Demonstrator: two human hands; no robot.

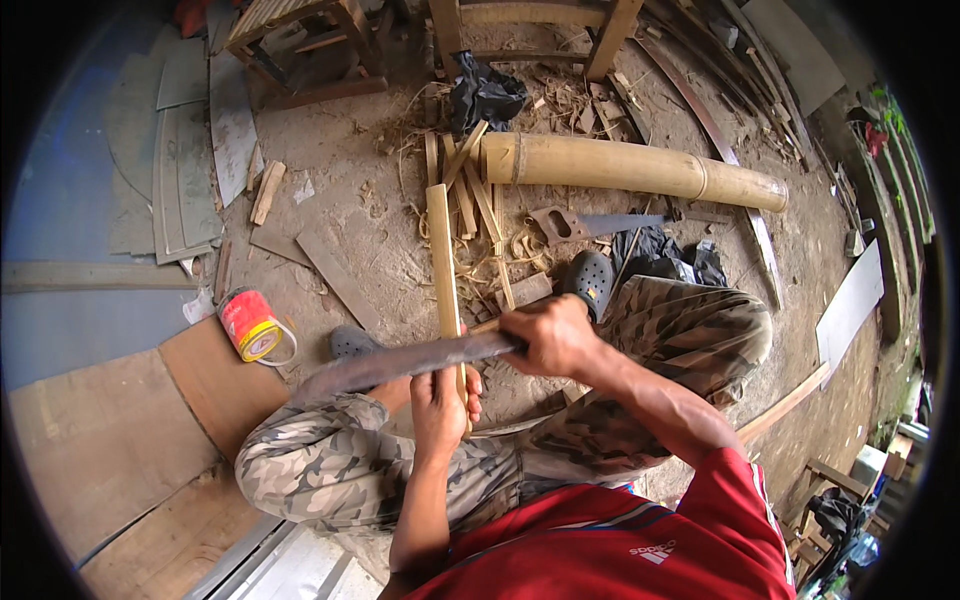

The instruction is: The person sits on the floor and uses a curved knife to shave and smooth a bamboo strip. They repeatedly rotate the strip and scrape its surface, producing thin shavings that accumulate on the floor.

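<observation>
My left hand [438, 410] is closed around the lower part of a pale bamboo strip [443, 260], which points away from me. My right hand [560, 335] grips a machete; its handle is mostly hidden in the fist. The long dark machete blade [410, 366] reaches left across the strip, just above my left hand, and blurs toward its tip. Whether the edge touches the strip I cannot tell. Beyond my hands lie several split bamboo strips [487, 205] beside a thick bamboo pole [610, 165].
A handsaw [590, 225] rests near the pole, by black plastic [660, 255]. At the left stands a red and yellow can [250, 325]. Wooden furniture legs [610, 40] rise at the far side. Boards [335, 280] and shavings litter the floor. My camouflage-clad legs [330, 460] are folded around the work.
</observation>
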